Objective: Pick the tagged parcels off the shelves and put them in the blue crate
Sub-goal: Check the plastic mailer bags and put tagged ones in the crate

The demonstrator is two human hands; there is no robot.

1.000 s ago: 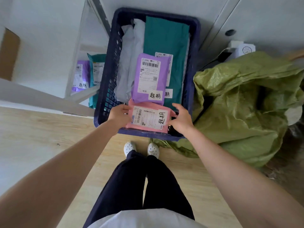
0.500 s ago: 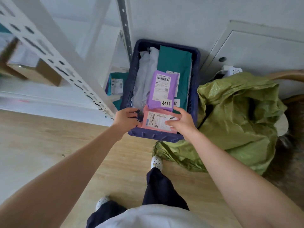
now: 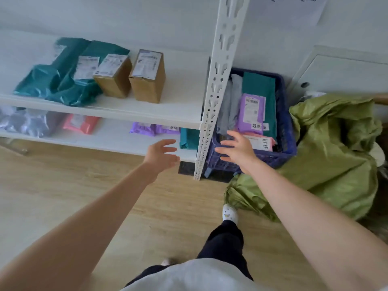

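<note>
Left hand: we are seeing the left hand (image 3: 161, 153) held out in the air in front of the lower shelf (image 3: 105, 140), fingers spread and loosely bent, gripping nothing.
Right hand: the right hand (image 3: 237, 148) is hanging over the near left corner of the blue crate (image 3: 281, 158), fingers splayed, holding nothing and covering part of the rim.
Crate position: it is standing on the floor right of the white upright (image 3: 218, 80), which is cutting off its left wall.
Crate contents: a pink parcel (image 3: 260, 142) is lying at the near end, with a purple parcel (image 3: 252, 112) overlapping its far edge. Both are showing handwritten tags. A teal parcel (image 3: 260, 85) is lying beneath with its tag half hidden.
Lower shelf contents: a tagged purple bag (image 3: 155, 129) is being clipped by the board above. A teal bag (image 3: 189, 138) is lying just beside it, its right end hidden by the upright. For the pink bag (image 3: 80, 123) and grey bags (image 3: 27, 122), blurred, we are making out no tags.
Upper shelf: two cardboard boxes (image 3: 148, 77) are standing beside teal mailers (image 3: 63, 80), and we are finding the labels unreadable.
Green sack: the green sack (image 3: 336, 154) is slumping against the crate's right side.
</note>
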